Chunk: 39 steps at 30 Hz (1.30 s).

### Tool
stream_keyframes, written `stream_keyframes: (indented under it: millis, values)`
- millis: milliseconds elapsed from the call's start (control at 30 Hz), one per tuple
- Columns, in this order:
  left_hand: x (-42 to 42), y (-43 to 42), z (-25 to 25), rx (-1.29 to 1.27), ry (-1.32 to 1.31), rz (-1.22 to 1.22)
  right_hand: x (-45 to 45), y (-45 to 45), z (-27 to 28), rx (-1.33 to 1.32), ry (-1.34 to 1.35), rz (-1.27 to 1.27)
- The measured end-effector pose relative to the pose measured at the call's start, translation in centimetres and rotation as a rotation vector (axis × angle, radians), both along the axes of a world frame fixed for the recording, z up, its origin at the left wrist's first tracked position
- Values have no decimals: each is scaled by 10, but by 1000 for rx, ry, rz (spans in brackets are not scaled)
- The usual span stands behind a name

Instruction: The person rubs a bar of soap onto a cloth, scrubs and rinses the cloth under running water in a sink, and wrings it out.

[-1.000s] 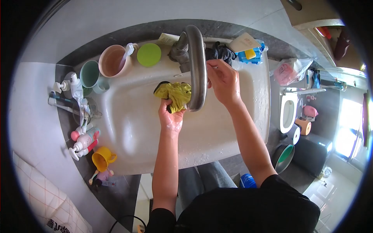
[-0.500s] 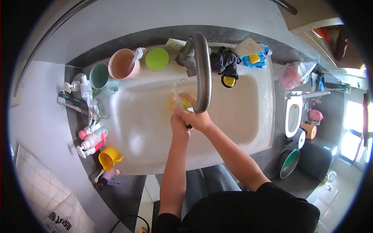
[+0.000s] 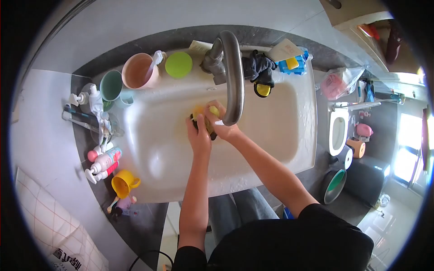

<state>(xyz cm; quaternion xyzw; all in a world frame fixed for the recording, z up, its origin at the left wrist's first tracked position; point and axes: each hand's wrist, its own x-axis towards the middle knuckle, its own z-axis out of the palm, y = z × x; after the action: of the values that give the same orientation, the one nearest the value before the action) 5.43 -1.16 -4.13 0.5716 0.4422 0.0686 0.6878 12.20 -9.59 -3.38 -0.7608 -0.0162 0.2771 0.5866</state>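
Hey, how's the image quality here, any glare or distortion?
Head view: fisheye, with black corners and a bowed sink edge; the window is blown out; a pale glare patch in the basin; the left hand and right hand look slightly soft.

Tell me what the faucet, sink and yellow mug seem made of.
Faucet: metal, brushed-looking, with soft grey streaks of light. Sink: probably glazed ceramic, given its glossy white surface. Yellow mug: likely smooth plastic, by its even bright colour, though glazed ceramic is possible.
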Motion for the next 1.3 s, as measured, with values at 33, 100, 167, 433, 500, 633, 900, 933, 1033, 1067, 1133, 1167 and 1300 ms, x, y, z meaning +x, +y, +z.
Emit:
stream_keyframes:
  millis: [33,100,167,433,500,633,900,933,1033,1067,1133,1167,1300]
  values:
    - [5,-5,23,-200,-128,232,4,-3,15,-1,-3,1]
    - [6,-10,34,-404,-251,467,5,-8,40,158,134,6]
    - [4,-11,26,-223,-359,455,0,-7,40,99,88,7]
    - [2,-17,8,-107,-259,187,-26,16,37,44,75,-216]
    - [5,-16,7,-145,-288,205,-25,14,29,-47,87,-185]
    - [0,-10,-1,-83,-116,154,-27,9,8,-106,130,-132]
    - [-11,3,9,35,-304,211,-6,-22,33,243,109,-21]
    - [-18,9,25,-139,-298,273,-5,-25,42,424,137,-29]
    - [-28,4,22,-346,-262,260,0,-28,43,316,116,184]
    - [-27,-7,19,-225,-314,132,-3,-23,46,321,119,183]
    - [-18,-29,18,146,-371,51,-8,-8,51,309,288,93]
    - [-14,-28,19,145,-374,51,-8,-3,45,307,285,92]
    - [-2,-29,12,464,-249,117,-14,8,-1,198,199,-20]
